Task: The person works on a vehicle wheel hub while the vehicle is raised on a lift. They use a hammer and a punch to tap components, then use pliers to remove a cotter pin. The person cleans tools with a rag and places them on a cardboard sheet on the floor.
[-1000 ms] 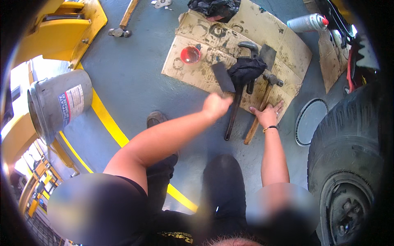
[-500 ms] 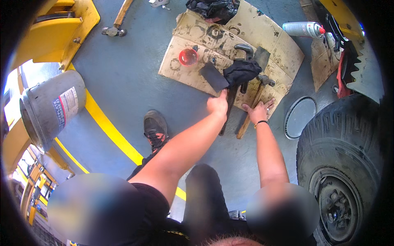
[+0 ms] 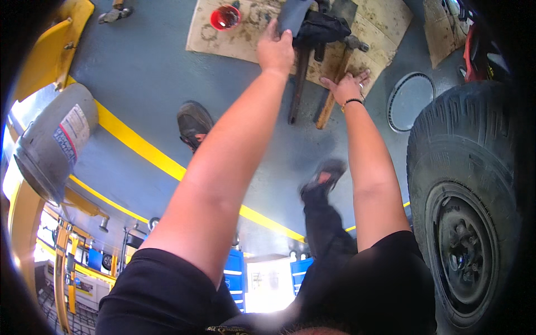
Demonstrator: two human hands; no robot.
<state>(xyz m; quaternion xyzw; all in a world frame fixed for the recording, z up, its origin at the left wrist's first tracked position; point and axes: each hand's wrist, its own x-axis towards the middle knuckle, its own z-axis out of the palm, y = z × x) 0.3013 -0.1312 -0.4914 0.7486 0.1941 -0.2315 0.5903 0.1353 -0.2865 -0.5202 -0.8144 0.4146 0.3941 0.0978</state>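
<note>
In my left hand (image 3: 276, 54) is the near end of a dark grey rectangular sheet (image 3: 293, 18), pinched between thumb and fingers. Beside the sheet, a black cloth (image 3: 325, 28) lies bunched over a long dark metal bar (image 3: 300, 86), whose near end reaches past the cardboard. My right hand (image 3: 349, 89) rests with fingers spread on the stained cardboard (image 3: 382, 42), its thumb close to the wooden handle of a hammer (image 3: 339, 72). A red cup (image 3: 225, 18) with dark liquid stands on the cardboard, left of the sheet.
A large black tyre (image 3: 463, 139) stands at the right, with a round grey lid (image 3: 411, 102) on the floor beside it. At the left, a grey bucket (image 3: 58, 142) lies tipped near yellow machine parts (image 3: 47, 56). Another hammer (image 3: 115, 15) lies far left.
My left hand has closed on the dark grey sheet and shifted it slightly. My view has tilted back toward my body, and one foot now shows behind. The right hand stays on the cardboard.
</note>
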